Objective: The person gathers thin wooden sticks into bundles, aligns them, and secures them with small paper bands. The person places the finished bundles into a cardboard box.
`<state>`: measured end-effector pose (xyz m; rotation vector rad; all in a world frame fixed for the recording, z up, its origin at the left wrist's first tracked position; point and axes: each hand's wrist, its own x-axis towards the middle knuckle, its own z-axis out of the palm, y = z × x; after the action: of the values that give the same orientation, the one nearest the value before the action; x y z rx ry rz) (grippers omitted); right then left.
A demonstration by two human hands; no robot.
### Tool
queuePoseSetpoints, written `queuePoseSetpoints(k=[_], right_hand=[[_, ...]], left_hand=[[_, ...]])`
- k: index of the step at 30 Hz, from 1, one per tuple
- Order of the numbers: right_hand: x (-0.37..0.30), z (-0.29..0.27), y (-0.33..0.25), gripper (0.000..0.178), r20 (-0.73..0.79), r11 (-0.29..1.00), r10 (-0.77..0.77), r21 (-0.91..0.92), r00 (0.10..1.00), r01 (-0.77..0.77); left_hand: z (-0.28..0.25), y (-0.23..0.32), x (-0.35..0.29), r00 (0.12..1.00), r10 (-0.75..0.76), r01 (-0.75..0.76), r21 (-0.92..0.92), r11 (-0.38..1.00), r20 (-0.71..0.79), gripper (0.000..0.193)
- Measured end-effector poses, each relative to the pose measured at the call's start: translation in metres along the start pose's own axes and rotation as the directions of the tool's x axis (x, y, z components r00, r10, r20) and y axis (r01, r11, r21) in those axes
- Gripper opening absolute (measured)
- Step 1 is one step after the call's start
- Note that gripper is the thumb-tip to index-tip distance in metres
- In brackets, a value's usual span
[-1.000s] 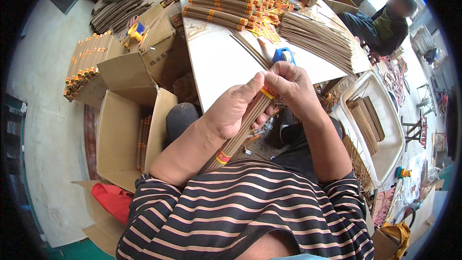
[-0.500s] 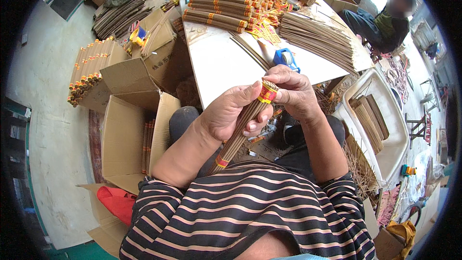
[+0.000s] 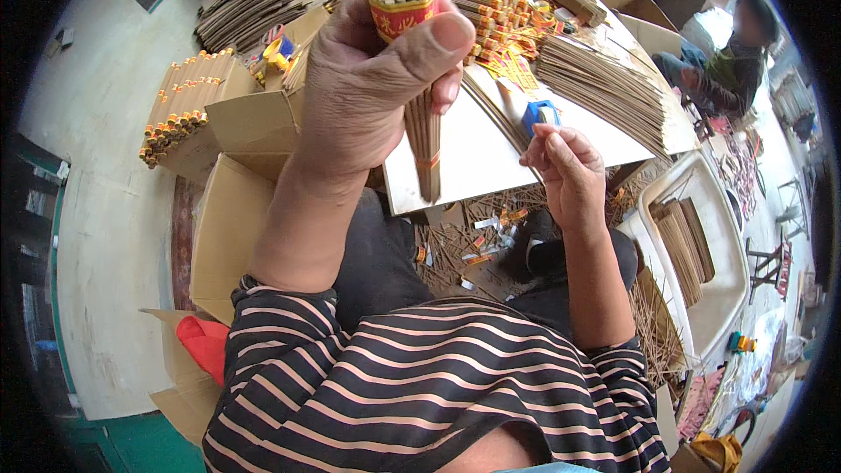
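My left hand is raised high and wrapped round a bundle of incense sticks. The bundle's upper end, with a red and yellow paper band, points up toward me; a second, narrower band circles it lower down. At the table's near edge, my right hand has thumb and fingers brought together just in front of a blue tape dispenser. Whether a strip of tape is between those fingertips is too small to make out.
Banded bundles and loose sticks lie on the white table. An open cardboard box stands at left, beside more stacked bundles. At right is a white tub holding sticks. Another person sits far right.
The bundle has risen up and leftward in my left hand, toward the camera. My right hand has let go of its banded end and moved right and down, beside the tape dispenser.
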<state>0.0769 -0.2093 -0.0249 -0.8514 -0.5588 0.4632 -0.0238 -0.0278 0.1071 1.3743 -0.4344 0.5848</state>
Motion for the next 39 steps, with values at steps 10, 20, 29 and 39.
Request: queuePoseSetpoints(k=[10,20,29,39], right_hand=[[0.002,-0.007,0.014,0.017,-0.099,0.992,0.074,-0.097,0.992,-0.084],[0.003,0.000,0.017,0.017,-0.103,0.988,0.091,-0.118,0.990,-0.103],[-0.021,0.051,0.036,0.049,0.270,0.893,0.428,-0.271,0.863,-0.359],[0.009,0.076,0.020,0.018,0.056,0.967,-0.254,0.027,0.966,0.253]], left_hand=[[-0.013,-0.054,0.000,0.933,-0.023,0.115,0.237,0.965,-0.360,0.015],[-0.011,-0.068,-0.009,0.901,0.007,0.149,0.325,0.934,-0.434,0.020],[-0.030,-0.042,0.003,0.750,0.025,-0.187,-0.175,0.967,-0.661,0.026],[0.003,-0.089,-0.088,0.634,-0.645,-0.018,-0.842,0.539,-0.426,0.036]])
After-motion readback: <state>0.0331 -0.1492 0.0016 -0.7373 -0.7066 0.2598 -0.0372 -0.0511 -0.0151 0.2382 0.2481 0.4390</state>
